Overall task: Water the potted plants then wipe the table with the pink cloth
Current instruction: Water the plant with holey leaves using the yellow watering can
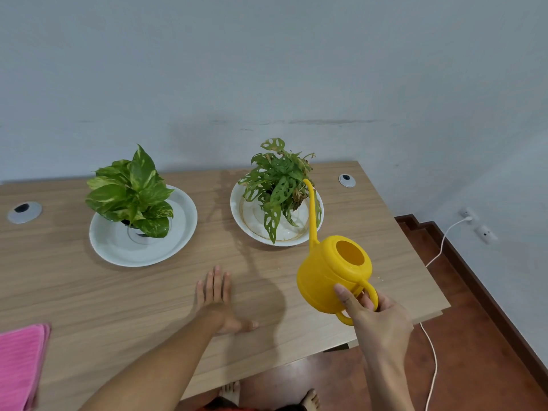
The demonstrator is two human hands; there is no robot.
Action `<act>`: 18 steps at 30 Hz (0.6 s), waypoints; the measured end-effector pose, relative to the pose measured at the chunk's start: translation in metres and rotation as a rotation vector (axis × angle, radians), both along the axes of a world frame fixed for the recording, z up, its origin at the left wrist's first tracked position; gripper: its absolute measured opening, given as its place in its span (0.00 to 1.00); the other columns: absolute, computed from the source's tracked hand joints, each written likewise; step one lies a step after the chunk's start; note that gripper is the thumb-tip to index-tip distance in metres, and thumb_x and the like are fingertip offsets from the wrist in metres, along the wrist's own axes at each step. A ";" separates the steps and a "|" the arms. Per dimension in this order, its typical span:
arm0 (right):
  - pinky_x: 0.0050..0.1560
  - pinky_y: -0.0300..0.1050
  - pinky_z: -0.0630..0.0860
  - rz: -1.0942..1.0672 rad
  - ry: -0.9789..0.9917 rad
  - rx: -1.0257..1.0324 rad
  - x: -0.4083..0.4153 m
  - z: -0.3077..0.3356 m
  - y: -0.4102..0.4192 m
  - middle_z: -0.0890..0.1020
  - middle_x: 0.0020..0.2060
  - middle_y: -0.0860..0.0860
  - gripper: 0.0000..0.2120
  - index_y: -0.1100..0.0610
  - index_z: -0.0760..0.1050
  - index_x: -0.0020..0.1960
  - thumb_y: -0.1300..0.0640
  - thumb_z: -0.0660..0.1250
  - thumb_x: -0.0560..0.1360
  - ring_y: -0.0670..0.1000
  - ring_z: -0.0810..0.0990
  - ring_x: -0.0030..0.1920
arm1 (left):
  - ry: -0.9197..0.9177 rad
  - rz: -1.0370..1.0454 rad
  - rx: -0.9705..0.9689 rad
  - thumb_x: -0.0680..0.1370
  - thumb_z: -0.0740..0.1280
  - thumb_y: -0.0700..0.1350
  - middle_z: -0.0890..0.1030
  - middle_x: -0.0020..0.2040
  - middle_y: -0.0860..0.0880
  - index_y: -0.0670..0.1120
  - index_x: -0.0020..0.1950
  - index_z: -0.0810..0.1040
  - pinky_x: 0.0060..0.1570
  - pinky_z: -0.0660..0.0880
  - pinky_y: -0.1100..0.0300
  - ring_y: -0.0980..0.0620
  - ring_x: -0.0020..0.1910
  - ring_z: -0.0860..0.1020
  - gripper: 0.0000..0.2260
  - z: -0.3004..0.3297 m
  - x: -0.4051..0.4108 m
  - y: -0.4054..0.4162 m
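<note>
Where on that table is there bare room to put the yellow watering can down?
Bare wood lies between the two white saucers, and in front between the left hand and the pink cloth. It is crowded around the right plant.

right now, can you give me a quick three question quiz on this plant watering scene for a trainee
1. True or false: the right hand grips the yellow watering can by its handle.
2. Which plant does the can's spout reach: A) the pothos B) the holey-leaved plant?
3. Fill in: the left hand rests flat on the ____.

Key
1. True.
2. B; the spout tip sits among its leaves over the white dish.
3. Table; the pink cloth lies untouched at its near left edge.
</note>
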State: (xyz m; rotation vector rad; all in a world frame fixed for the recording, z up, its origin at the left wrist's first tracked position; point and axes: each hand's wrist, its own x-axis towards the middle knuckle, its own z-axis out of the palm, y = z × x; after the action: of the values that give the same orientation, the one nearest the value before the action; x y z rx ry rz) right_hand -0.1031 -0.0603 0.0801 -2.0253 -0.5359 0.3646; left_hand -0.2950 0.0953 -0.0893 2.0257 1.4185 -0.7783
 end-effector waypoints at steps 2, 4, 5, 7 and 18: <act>0.36 0.56 0.78 -0.003 -0.008 0.005 -0.001 -0.001 0.002 0.79 0.31 0.66 0.19 0.57 0.75 0.28 0.49 0.83 0.62 0.63 0.77 0.33 | 0.002 0.000 -0.002 0.61 0.61 0.83 0.15 0.70 0.41 0.44 0.72 0.19 0.73 0.24 0.41 0.44 0.70 0.17 0.68 -0.001 0.000 0.000; 0.37 0.56 0.79 0.010 0.007 0.005 -0.002 0.000 0.004 0.78 0.28 0.61 0.18 0.56 0.77 0.29 0.46 0.82 0.61 0.61 0.79 0.34 | 0.010 -0.002 -0.008 0.61 0.61 0.84 0.15 0.69 0.41 0.44 0.71 0.18 0.73 0.24 0.41 0.44 0.70 0.16 0.68 0.000 -0.001 0.000; 0.38 0.55 0.79 0.022 0.020 0.010 -0.002 0.001 0.006 0.78 0.27 0.57 0.18 0.56 0.78 0.30 0.45 0.82 0.61 0.58 0.79 0.33 | 0.011 0.000 -0.011 0.61 0.61 0.83 0.14 0.69 0.41 0.45 0.71 0.18 0.73 0.24 0.41 0.44 0.70 0.16 0.68 0.000 -0.001 0.001; 0.37 0.51 0.77 0.043 0.033 0.020 -0.005 0.004 0.010 0.77 0.26 0.54 0.17 0.56 0.80 0.32 0.45 0.82 0.61 0.53 0.77 0.32 | 0.003 0.003 -0.018 0.62 0.61 0.83 0.15 0.69 0.41 0.45 0.71 0.18 0.73 0.24 0.41 0.44 0.70 0.17 0.67 0.000 -0.001 0.000; 0.37 0.53 0.77 0.049 0.094 0.071 -0.013 0.013 0.033 0.75 0.27 0.53 0.17 0.59 0.80 0.34 0.49 0.83 0.61 0.51 0.73 0.32 | -0.008 0.019 -0.010 0.63 0.63 0.80 0.15 0.70 0.42 0.46 0.72 0.20 0.74 0.25 0.40 0.44 0.70 0.17 0.65 -0.007 0.000 0.001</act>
State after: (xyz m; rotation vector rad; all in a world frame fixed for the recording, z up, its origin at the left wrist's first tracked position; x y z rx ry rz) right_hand -0.1158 -0.0273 0.0934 -1.9193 -0.5336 0.4625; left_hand -0.2953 0.0960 -0.0958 2.0030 1.4247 -0.7668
